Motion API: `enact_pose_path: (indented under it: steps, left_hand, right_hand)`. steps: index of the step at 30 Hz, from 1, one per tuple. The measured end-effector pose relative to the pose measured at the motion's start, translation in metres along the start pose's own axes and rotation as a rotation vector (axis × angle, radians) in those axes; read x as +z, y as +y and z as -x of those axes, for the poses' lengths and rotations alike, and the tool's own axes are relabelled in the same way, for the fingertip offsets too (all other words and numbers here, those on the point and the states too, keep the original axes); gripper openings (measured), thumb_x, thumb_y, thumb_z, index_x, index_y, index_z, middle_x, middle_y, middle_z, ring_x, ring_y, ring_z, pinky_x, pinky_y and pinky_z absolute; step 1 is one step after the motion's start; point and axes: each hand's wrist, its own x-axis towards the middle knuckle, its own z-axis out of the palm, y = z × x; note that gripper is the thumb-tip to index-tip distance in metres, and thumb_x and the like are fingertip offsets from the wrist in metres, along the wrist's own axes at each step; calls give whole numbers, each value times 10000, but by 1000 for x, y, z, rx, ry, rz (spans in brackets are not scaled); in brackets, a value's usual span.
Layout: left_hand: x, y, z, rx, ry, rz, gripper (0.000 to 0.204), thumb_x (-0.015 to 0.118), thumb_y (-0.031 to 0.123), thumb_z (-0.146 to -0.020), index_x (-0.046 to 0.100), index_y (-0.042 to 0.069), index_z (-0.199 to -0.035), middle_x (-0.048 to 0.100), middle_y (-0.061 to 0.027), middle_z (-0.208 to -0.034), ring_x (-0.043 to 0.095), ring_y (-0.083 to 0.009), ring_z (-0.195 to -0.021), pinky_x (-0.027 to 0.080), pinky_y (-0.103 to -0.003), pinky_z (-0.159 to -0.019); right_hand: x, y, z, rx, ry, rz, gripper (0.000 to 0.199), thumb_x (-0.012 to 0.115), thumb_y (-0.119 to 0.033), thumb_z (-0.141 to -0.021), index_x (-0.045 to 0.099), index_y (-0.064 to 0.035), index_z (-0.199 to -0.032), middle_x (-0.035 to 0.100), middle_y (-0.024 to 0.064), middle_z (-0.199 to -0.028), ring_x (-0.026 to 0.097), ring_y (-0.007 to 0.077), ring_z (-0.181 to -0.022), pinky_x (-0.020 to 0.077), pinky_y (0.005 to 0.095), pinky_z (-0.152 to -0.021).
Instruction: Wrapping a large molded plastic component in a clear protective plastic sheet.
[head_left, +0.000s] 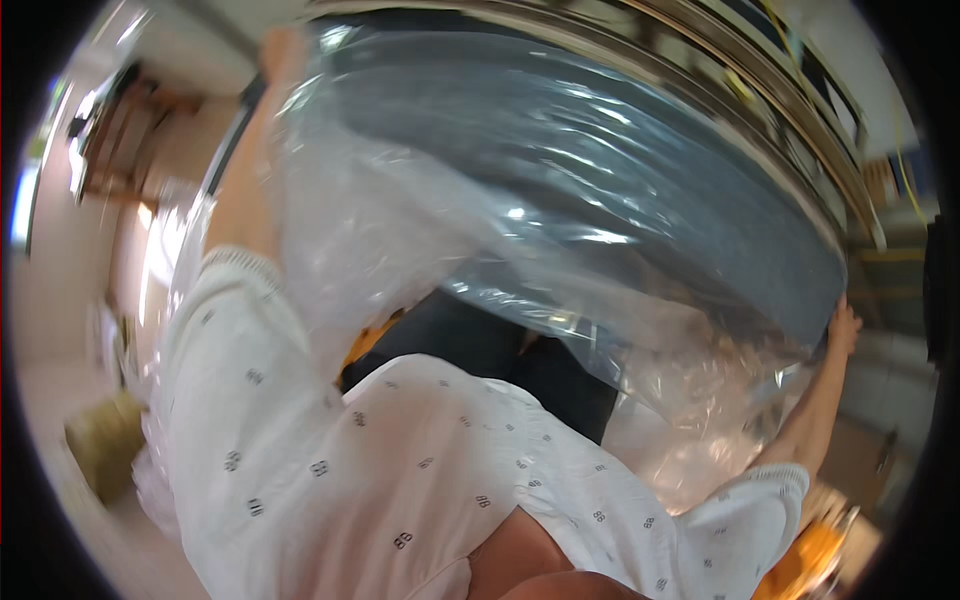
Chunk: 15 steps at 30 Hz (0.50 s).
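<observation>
A large dark grey panel (600, 170) wrapped in loose clear plastic film (400, 230) fills the upper middle of the view. My arms are spread wide along it. At the top left edge my left hand (281, 52) grips the panel, the bare forearm reaching up from a white patterned sleeve. My right hand (843, 326) grips the panel's right edge, with crumpled film bunched below it. My white patterned shirt (400, 480) fills the lower part of the view and hides whatever is beneath the panel.
Metal rails or shelving (790, 95) curve along the top right behind the panel. Wooden furniture (115, 130) stands at the far left. A tan box-like thing (100, 445) sits at lower left and something orange (805, 560) at lower right.
</observation>
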Motion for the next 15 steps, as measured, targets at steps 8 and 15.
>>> enact_pose_path:
  steps: [8,15]
  left_hand:
    - [-73,93,79,-423,91,-134,144,508,176,-824,513,41,-874,560,-183,-808,548,-307,-748,411,-433,-652]
    - [-57,136,41,-668,258,164,185,457,159,-833,497,21,-950,554,-258,-916,540,-393,-861,412,-472,-752]
  right_hand:
    - [-189,-180,223,-1185,-381,-1359,185,472,-184,-911,588,-61,-986,595,31,-901,563,104,-825,443,236,-712]
    - [-144,-288,482,-1916,-160,-1207,447,662,-177,-754,506,-31,-1147,486,145,-1238,490,310,-1107,421,367,-897]
